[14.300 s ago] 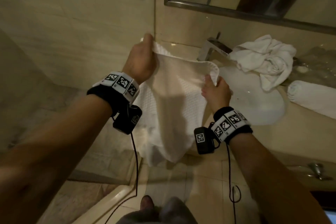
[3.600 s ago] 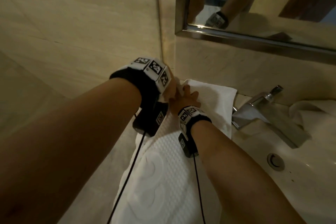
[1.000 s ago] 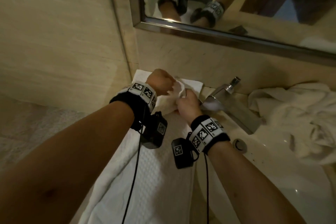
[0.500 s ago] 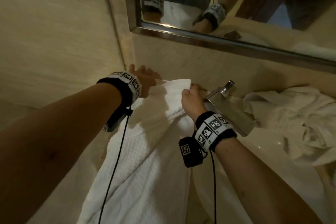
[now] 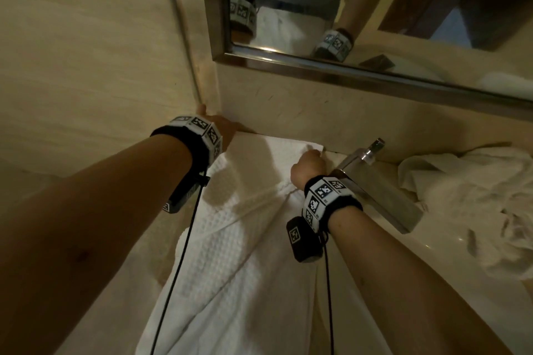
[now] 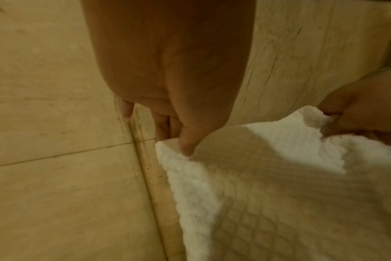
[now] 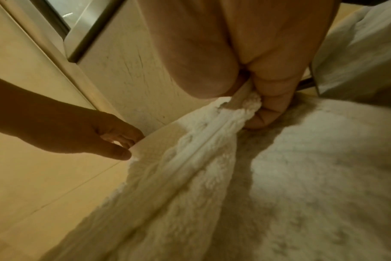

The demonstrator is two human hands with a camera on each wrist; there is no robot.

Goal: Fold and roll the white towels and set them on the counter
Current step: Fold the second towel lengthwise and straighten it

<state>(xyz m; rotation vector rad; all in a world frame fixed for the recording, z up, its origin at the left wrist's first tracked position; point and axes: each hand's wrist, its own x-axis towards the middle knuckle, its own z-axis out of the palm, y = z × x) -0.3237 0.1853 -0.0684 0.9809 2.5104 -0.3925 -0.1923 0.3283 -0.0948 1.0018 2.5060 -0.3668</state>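
A white waffle-weave towel [image 5: 245,239] lies lengthwise on the beige counter [image 5: 346,150], its near end hanging over the front edge. My left hand [image 5: 222,127] pinches the towel's far left corner [image 6: 167,146] between thumb and fingers, close to the wall corner. My right hand [image 5: 308,166] grips the far right corner [image 7: 250,104], bunched in its curled fingers, beside the faucet. The far edge is stretched between both hands. Folds run down the towel [image 7: 190,176].
A chrome faucet [image 5: 372,181] stands just right of my right hand, over the white sink [image 5: 432,253]. A crumpled white towel [image 5: 467,204] lies at the right. A framed mirror [image 5: 346,23] hangs above the backsplash. A tiled wall [image 5: 86,52] closes the left side.
The towel's far end was bunched between my hands one second ago. Since then my hands moved apart and spread that edge flat against the back wall.
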